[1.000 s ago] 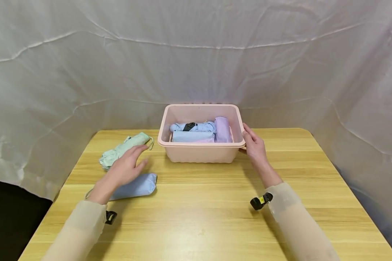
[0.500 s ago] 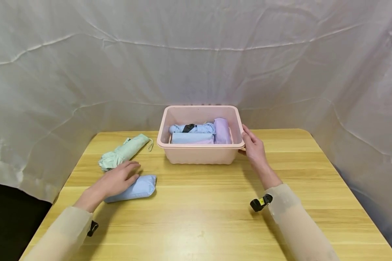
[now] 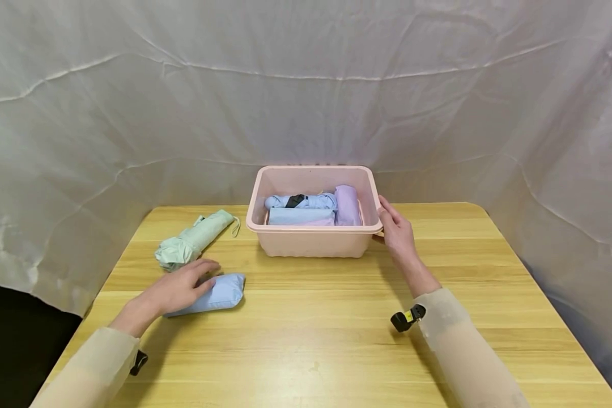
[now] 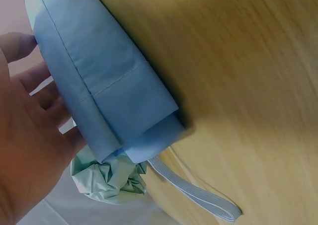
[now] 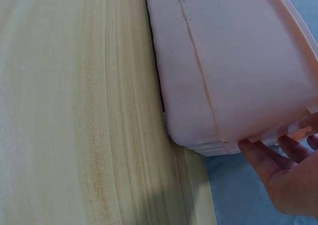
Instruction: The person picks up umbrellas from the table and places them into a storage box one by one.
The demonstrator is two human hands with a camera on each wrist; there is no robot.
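White sheeting backs a wooden tabletop (image 3: 311, 317); at left, the left hand (image 3: 175, 288) lies flat-fingered on a blue folded umbrella (image 3: 219, 292); at centre-right, the right hand (image 3: 396, 231) rests straight-fingered against the pink basket (image 3: 313, 241).

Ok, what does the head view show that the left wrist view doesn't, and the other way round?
Only the head view shows the pink bin with folded umbrellas inside, the right hand on its right side, and the whole table. Only the left wrist view shows the blue umbrella's strap lying on the wood, and the stitching on its sleeve. Both show the left hand resting on the blue umbrella, with the green umbrella just behind it.
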